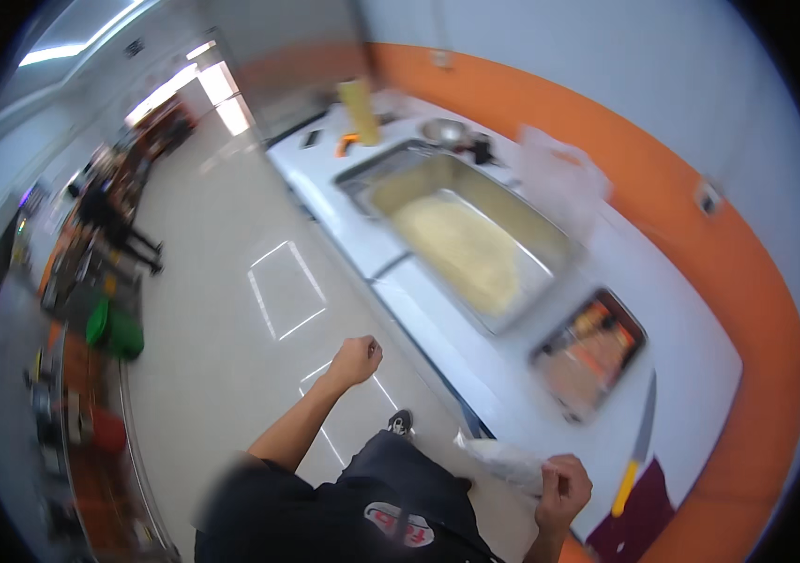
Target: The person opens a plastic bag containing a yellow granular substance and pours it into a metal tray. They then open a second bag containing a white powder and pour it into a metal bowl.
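Observation:
My right hand [563, 485] is closed on one end of a clear plastic bag [505, 461], which trails to the left beside the edge of the white table [435, 310]. Over the tiled floor, my left hand [358, 360] is loosely curled, and nothing shows in it. A large metal pan [562, 246] on the table holds pale yellow powder or grain [467, 243]. Nearer my right hand lies a smaller dark-rimmed tray [597, 352] with orange and pinkish items, blurred. A knife with a yellow handle [625, 488] lies partly on a dark red cloth [643, 510].
A yellow roll [359, 112], an orange tool [346, 144], a metal bowl [444, 131] and a whitish plastic bag [558, 176] stand or lie near the pan. A person in dark clothes [108, 214] stands across the aisle, near a green bin [115, 331] and counters.

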{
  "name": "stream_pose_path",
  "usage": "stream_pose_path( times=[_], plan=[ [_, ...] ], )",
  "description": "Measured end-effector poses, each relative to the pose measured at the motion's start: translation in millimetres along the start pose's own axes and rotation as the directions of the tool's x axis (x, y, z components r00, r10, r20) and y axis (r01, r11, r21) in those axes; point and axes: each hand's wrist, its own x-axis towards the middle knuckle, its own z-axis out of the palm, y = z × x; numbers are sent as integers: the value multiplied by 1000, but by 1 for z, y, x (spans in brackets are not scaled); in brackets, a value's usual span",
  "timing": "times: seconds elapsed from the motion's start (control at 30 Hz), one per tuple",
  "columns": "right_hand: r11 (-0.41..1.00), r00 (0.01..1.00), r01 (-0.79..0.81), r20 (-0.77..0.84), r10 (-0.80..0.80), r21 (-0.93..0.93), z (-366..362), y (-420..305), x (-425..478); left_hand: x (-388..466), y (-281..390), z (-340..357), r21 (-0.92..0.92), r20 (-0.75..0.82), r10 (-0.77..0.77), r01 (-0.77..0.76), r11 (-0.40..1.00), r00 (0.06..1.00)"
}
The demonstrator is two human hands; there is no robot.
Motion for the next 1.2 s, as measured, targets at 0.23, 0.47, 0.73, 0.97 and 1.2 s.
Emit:
stream_pose_path(
  times=[0.23,0.47,0.73,0.97,1.2],
  plan=[
    [994,960,7,278,-38,112,169,-2,32,67,-112,-109,-176,-172,-36,6,984,984],
    [945,713,-311,633,300,-98,325,17,68,228,-253,-138,-197,-296,-23,-37,980,955],
    [950,939,-152,341,52,272,514,-34,146,509,-298,-263,-54,-486,-39,15,998,873],
    [925,950,-221,281,133,309,598,-29,263,421,-216,-315,-739,259,607,-250,625,751],
    [927,844,-154,533,-56,341,710,-39,392,371,-232,-394,-570,-51,431,-380,729,901]
  ],
)
